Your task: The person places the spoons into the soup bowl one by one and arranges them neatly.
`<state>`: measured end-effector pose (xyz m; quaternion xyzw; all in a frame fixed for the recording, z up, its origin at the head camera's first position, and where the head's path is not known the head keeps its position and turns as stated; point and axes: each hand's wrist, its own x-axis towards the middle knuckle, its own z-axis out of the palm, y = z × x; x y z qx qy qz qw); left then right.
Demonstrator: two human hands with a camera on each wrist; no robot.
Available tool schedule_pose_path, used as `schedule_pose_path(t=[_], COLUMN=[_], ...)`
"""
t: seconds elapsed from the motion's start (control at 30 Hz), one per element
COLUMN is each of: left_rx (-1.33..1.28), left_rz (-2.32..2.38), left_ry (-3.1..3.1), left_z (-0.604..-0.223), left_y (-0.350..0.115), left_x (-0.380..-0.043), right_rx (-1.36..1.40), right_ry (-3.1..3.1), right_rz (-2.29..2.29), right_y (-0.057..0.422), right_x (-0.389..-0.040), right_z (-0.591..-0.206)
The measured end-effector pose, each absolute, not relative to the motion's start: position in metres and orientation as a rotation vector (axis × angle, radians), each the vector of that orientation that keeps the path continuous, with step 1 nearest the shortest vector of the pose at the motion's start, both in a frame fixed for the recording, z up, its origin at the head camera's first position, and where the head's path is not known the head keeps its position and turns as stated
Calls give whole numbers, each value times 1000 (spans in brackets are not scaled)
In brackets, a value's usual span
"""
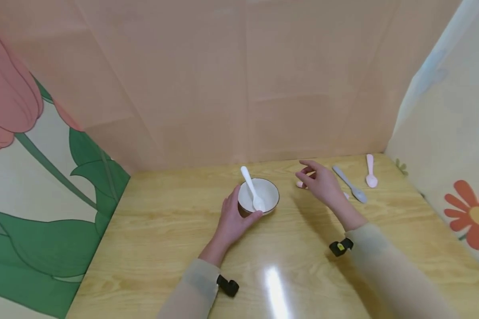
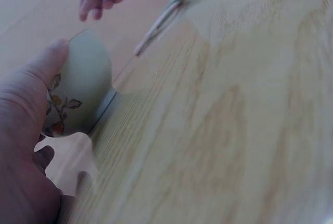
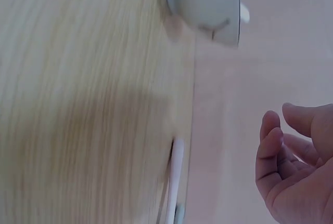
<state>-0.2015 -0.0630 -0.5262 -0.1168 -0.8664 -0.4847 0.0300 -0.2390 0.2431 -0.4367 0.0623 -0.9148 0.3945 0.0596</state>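
Note:
My left hand (image 1: 232, 218) grips a white bowl (image 1: 268, 189) on the table, its thumb at the near rim. The left wrist view shows a flower pattern on the bowl's outside (image 2: 92, 83). A white spoon (image 1: 248, 179) leans in the bowl, its handle rising past the far rim. My right hand (image 1: 324, 185) hovers to the right of the bowl, fingers loosely bent and holding nothing. Below it lies a pale pink spoon (image 1: 300, 184), mostly hidden by the hand in the head view; its handle (image 3: 176, 174) shows in the right wrist view.
Right of the right hand, a grey spoon (image 1: 349, 183) lies slantwise on the wooden table (image 1: 155, 230). Farther right is another pink spoon (image 1: 370, 172). A plain pinkish backdrop (image 1: 191, 88) stands along the far edge, with flower-patterned sheets at both sides.

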Motion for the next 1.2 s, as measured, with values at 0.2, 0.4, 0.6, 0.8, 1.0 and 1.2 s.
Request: schedule_pose_path(t=[0.2, 0.4, 0.6, 0.8, 1.0, 1.2], left_rx=[-362, -369, -353, -341, -344, -343], left_rz=[-1507, -1500, -1494, -1499, -1503, -1494], left_ry=[-2667, -2668, -2688, -2690, -2684, -2689], left_z=[-525, -528, -528, -528, -529, -530], left_y=[-64, -63, -64, -64, -64, -65], left_x=[-201, -202, -202, -202, -203, -204], right_rx=[141, 104, 79, 85, 75, 64], right_ry=[-2794, -2802, -2820, -2844, -2884, -2924], right_rz=[1148, 1126, 1104, 1094, 1047, 1043], right_y=[273, 296, 313, 323, 329, 332], right_x=[-242, -245, -253, -255, -258, -261], right_z=[-439, -444, -451, -453, -458, -461])
